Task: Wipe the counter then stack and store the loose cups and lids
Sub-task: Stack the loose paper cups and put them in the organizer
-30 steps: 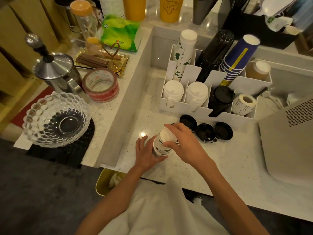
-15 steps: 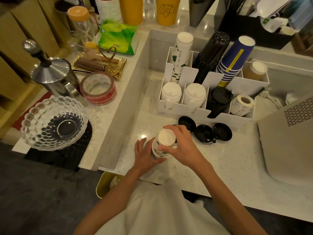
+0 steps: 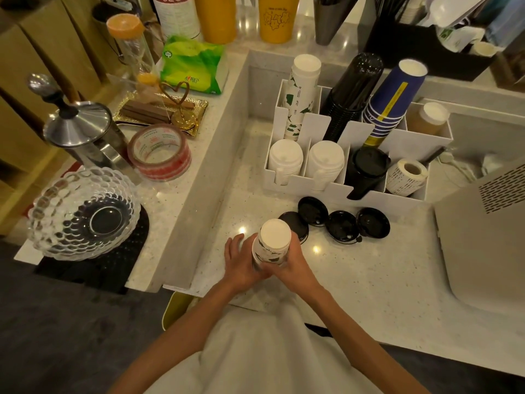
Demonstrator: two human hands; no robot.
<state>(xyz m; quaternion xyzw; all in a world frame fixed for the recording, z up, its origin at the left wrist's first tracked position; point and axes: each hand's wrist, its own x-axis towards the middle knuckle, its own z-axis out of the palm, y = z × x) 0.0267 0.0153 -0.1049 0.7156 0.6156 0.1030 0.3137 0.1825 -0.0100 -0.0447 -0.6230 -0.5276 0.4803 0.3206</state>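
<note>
You have both hands clamped on a short stack of white cups (image 3: 272, 241) with green markings, held upside down, bases toward the camera, low over the table (image 3: 369, 268). Left hand (image 3: 240, 264) cups the near-left side; right hand (image 3: 289, 265) wraps the right side, fingers round the lower rim. Two-handed hold likely serves to square the cups so they nest tight before storing.

Four loose black lids (image 3: 343, 226) lie on the table just beyond the stack, in a rough row, one partly hidden behind the cups. Not yet stacked.

White organizer (image 3: 326, 191) stands behind the lids, divided into compartments:
- Back left: tall stack of matching white-and-green cups (image 3: 301, 95), leaning. Likely home for your stack.
- Back middle: black cups (image 3: 352, 92), inverted, leaning.
- Back right: blue cups (image 3: 395, 95) with yellow stripe, then a brown cup (image 3: 429, 118) at the far end.
- Front left two: white lids (image 3: 285, 162), stacked on edge.
- Front third: black lids (image 3: 368, 169), probable slot for the loose ones.
- Front right: roll of labels (image 3: 406, 174).

No cloth visible; cannot tell if wiping is done.
</note>
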